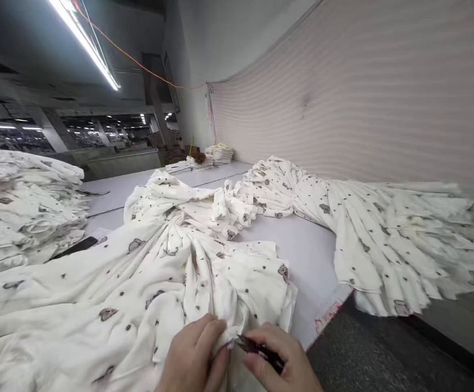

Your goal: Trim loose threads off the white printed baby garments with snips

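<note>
White fabric (155,272) printed with dark dots and small animal figures lies gathered in folds across the near part of the table. My left hand (196,354) pinches a bunched bit of this cloth between thumb and fingers. In my right hand (281,356) is a pair of small black thread snips (263,351), their tips touching or very close to the pinched cloth. The handle is partly covered by my fingers, so I cannot tell whether the blades are apart.
A heap of similar fabric (28,201) stands at the left. Another gathered bundle (392,239) hangs over the right edge of the white table (302,267). Folded stacks (219,154) sit at the far end. A pale striped sheet (343,98) hangs along the right.
</note>
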Available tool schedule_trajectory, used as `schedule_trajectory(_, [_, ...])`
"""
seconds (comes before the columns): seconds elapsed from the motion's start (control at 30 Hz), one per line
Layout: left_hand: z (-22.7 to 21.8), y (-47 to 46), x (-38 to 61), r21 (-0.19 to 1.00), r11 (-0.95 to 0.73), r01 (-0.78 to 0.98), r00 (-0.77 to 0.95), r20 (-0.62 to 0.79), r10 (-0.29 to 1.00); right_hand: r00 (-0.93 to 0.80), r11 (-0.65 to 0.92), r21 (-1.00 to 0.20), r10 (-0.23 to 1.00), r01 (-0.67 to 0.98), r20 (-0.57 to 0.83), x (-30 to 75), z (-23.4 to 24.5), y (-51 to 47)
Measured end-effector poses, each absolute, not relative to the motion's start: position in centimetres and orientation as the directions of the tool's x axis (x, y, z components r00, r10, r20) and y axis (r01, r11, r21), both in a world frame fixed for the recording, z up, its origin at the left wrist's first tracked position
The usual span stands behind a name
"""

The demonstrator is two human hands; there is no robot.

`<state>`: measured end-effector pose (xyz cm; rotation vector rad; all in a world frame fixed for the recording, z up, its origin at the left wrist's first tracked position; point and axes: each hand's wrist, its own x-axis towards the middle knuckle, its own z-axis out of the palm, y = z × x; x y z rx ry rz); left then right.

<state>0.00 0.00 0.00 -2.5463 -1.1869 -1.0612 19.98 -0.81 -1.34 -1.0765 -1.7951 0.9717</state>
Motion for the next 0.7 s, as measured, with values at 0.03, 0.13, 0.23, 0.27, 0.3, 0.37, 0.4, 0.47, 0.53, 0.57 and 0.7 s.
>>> schedule_trajectory(0.03, [0.0, 0.0, 0.0, 0.152, -0.681, 0.716, 0.448, 0.649, 0.615, -0.314, 0.36, -0.888, 0.911, 0.285, 0.268, 19.8, -1.3, -0.8])
schedule_trajectory(0.13, [0.1, 0.0, -0.1, 0.147, -0.682, 0.717, 0.46, 0.636, 0.62, -0.316, 0.394, -0.879, 0.898, 0.268, 0.306, 19.4, -1.3, -0.8])
schedule_trajectory(0.23, [0.1, -0.1, -0.2, 0.176, -0.673, 0.718, 0.454, 0.614, 0.645, -0.294, 0.39, -0.88, 0.904, 0.27, 0.31, 19.2, -1.5, -0.7])
schedule_trajectory(0.27, [0.1, -0.2, -0.3, 0.189, -0.674, 0.714, 0.455, 0.607, 0.651, -0.294, 0.395, -0.88, 0.902, 0.265, 0.316, 19.2, -1.6, -0.6])
schedule_trajectory(0.3, [0.1, -0.2, -0.4, 0.197, -0.679, 0.707, 0.458, 0.604, 0.652, -0.295, 0.402, -0.879, 0.899, 0.256, 0.325, 19.1, -1.7, -0.6])
schedule_trajectory(0.37, [0.0, -0.3, -0.5, 0.209, -0.688, 0.695, 0.458, 0.609, 0.648, -0.279, 0.412, -0.88, 0.896, 0.237, 0.345, 19.0, -1.9, -0.5])
schedule_trajectory(0.4, [-0.1, -0.3, -0.5, 0.211, -0.686, 0.696, 0.449, 0.617, 0.646, -0.262, 0.409, -0.883, 0.9, 0.229, 0.349, 18.9, -2.0, -0.4])
schedule_trajectory(0.47, [-0.1, -0.3, -0.5, 0.22, -0.673, 0.706, 0.428, 0.625, 0.653, -0.224, 0.393, -0.895, 0.911, 0.21, 0.347, 18.7, -2.2, -0.4])
schedule_trajectory(0.53, [-0.2, -0.2, -0.6, 0.227, -0.665, 0.712, 0.418, 0.624, 0.66, -0.193, 0.37, -0.909, 0.922, 0.191, 0.335, 18.5, -2.5, -0.3])
schedule_trajectory(0.57, [-0.2, -0.2, -0.6, 0.226, -0.667, 0.71, 0.422, 0.621, 0.66, -0.186, 0.36, -0.915, 0.926, 0.183, 0.328, 18.3, -2.7, -0.3])
schedule_trajectory(0.7, [-0.3, -0.2, -0.9, 0.243, -0.673, 0.699, 0.43, 0.609, 0.667, -0.178, 0.341, -0.926, 0.933, 0.162, 0.313, 17.9, -3.0, -0.3])
